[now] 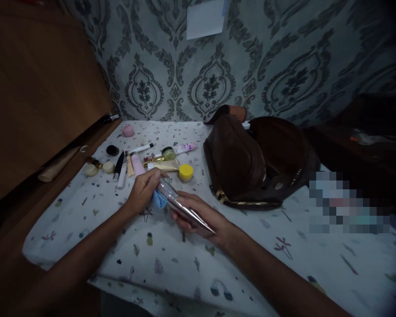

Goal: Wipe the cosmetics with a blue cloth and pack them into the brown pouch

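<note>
My right hand (201, 215) is wrapped around a shiny silvery-pink squeeze tube (192, 215), which lies tilted across the palm. At the tube's far end, my left hand (144, 188) is closed, with its thumb on top by the tube's cap end. A crumpled blue cloth (159, 199) pokes out below the left fingers, against the tube. Just beyond the hands are a jar with a yellow lid (185, 172) and a cream-coloured tube (166, 165).
A brown leather bag (240, 163) with its zip undone stands right of the hands. Several cosmetics, including a pink tube (137, 164) and a pink sponge (128, 130), lie on the patterned cloth (158, 268). A wooden panel (46, 88) bounds the left, patterned wallpaper the back.
</note>
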`<state>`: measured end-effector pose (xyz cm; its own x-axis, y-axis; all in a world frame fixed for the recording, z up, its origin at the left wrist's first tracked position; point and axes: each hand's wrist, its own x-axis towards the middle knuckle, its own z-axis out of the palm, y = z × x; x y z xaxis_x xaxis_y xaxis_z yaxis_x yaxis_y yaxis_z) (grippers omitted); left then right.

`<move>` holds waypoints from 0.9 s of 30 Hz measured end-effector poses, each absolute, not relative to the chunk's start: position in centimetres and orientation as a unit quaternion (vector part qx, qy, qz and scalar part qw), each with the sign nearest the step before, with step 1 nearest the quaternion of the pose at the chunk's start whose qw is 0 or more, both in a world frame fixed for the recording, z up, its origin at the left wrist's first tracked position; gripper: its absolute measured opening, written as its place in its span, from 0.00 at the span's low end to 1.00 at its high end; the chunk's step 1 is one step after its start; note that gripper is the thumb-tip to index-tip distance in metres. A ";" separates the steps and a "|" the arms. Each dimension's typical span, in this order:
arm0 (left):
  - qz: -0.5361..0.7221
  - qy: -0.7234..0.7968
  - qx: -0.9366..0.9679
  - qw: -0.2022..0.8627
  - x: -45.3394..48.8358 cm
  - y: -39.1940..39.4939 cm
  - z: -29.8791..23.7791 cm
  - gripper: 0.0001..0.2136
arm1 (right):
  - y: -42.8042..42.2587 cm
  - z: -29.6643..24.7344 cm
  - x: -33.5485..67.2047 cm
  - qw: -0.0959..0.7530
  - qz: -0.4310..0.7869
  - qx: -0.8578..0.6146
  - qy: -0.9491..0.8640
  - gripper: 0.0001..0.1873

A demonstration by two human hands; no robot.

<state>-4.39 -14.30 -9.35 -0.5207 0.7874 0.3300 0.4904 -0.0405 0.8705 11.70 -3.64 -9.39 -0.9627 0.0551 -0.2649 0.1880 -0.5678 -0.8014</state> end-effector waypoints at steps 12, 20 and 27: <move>0.765 0.541 0.230 0.262 -5.5 -13.2 -9.3 0.15 | -3.7 -8.7 11.8 -0.083 -0.916 0.101 0.379 0.20; 0.805 0.487 0.229 0.250 -4.3 -13.2 -8.3 0.13 | -4.1 -9.0 11.7 -0.044 -0.892 0.133 0.430 0.24; 0.675 0.548 0.438 0.230 -4.0 -14.3 -8.4 0.14 | -4.0 -10.1 11.2 -0.006 -0.883 0.133 0.450 0.25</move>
